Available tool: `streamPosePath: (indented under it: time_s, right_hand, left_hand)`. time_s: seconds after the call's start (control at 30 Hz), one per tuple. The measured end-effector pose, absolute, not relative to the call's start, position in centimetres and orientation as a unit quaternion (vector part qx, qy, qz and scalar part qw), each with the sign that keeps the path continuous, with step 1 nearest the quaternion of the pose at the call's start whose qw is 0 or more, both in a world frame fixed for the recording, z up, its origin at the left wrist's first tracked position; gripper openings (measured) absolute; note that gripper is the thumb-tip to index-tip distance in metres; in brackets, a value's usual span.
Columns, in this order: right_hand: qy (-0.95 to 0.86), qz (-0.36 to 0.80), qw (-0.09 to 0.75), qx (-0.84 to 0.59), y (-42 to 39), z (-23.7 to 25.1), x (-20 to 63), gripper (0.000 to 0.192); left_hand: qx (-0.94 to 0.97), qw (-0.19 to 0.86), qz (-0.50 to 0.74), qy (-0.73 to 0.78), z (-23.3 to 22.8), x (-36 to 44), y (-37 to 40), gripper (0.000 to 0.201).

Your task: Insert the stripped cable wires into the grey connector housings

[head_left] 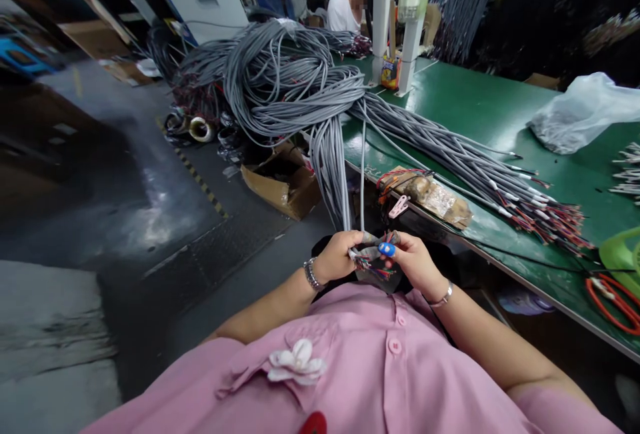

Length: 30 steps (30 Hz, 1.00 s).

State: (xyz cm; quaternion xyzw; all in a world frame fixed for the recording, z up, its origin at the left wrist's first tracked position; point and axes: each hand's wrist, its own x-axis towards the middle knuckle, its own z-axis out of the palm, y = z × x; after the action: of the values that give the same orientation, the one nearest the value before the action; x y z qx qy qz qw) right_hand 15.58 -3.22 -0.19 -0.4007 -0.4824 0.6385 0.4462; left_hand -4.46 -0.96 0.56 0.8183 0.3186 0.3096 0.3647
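Note:
My left hand is closed around the ends of several grey cables that hang down over the table edge. Thin coloured wires fan out from the stripped ends, red, blue and green among them. Close by on the right, my right hand pinches at the cable ends, with a blue covering showing on a fingertip or thumb. What exactly sits between those fingers is too small to make out. The two hands almost touch, in front of my pink shirt.
A big heap of coiled grey cable lies on the green table. Also there are a cardboard-and-tape block, a plastic bag and orange-handled scissors. An open carton stands on the floor. A person sits behind.

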Motion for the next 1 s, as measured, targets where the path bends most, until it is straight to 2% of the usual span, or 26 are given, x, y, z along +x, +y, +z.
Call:
streamPosePath:
  time_s: [0.17, 0.3, 0.43, 0.67, 1.0]
  right_hand:
    - [-0.399, 0.674, 0.463, -0.416, -2.6, -1.0, 14.6, 0.028]
    - [-0.429, 0.625, 0.479, -0.443, -1.8, -0.9, 14.5, 0.026]
    - [-0.439, 0.601, 0.495, -0.449, -1.5, -0.8, 14.4, 0.025]
    - [-0.419, 0.593, 0.513, -0.458, -2.2, -1.4, 14.7, 0.024]
    - [-0.471, 0.553, 0.493, -0.479, -1.9, -1.5, 16.1, 0.025]
  left_hand:
    - [0.813, 0.345, 0.292, 0.367, -0.1, -4.4, -0.9, 0.014]
    - [0.793, 0.383, 0.305, 0.361, -0.1, -3.9, -0.9, 0.013]
    - [0.721, 0.461, 0.354, 0.378, 0.1, -3.9, -0.4, 0.020]
    - [0.609, 0.534, 0.411, 0.417, -1.2, -3.0, 0.5, 0.031]
    - [0.658, 0.521, 0.359, 0.408, -0.5, -2.1, 0.8, 0.039]
